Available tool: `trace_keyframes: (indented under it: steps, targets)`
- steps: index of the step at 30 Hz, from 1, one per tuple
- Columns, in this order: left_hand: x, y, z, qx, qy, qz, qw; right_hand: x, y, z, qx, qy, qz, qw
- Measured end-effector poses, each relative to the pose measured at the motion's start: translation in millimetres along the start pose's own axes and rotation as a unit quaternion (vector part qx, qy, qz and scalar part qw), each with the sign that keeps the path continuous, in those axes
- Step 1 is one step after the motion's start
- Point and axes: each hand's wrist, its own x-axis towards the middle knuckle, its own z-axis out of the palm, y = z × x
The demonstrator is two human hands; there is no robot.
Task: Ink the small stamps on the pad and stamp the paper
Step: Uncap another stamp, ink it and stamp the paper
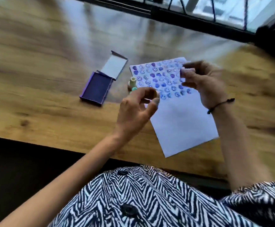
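A white paper (181, 118) lies slanted on the wooden table, its upper half covered with blue and purple stamp prints. Left of it sits the purple ink pad (95, 88) with its lid (115, 66) folded back. Two small stamps, one cream (132, 80) and one teal (134, 89), stand at the paper's left edge. My left hand (137, 108) hovers over that edge with fingers curled, right beside the teal stamp. My right hand (202, 81) is raised above the printed area with fingertips pinched together. Motion blur hides whether either hand holds anything.
The table's front edge (68, 149) runs close to my body, with dark floor below it. A dark metal frame (191, 18) and a window line the far side. A black bracelet (218, 105) is on my right wrist.
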Motion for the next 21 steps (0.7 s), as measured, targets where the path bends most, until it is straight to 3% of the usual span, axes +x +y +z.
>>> trace_keyframes:
  steps: [5,9,13,21]
  targets:
    - [18.4,5.8,63.8,0.043,-0.130,0.073,0.988,3.9,24.4,-46.4,-0.035,0.063,0.043,0.996]
    - [33.3,0.8,99.0,0.072,-0.197,0.135,0.968,17.7,37.2,-55.8,-0.155,0.095,0.022,0.983]
    - [38.8,-14.9,114.0,0.109,-0.257,0.155,0.948,28.4,42.4,-60.3,-0.287,0.070,0.023,0.955]
    - [42.1,-23.7,112.6,0.105,-0.277,0.145,0.944,27.7,44.6,-54.0,-0.428,0.030,-0.032,0.903]
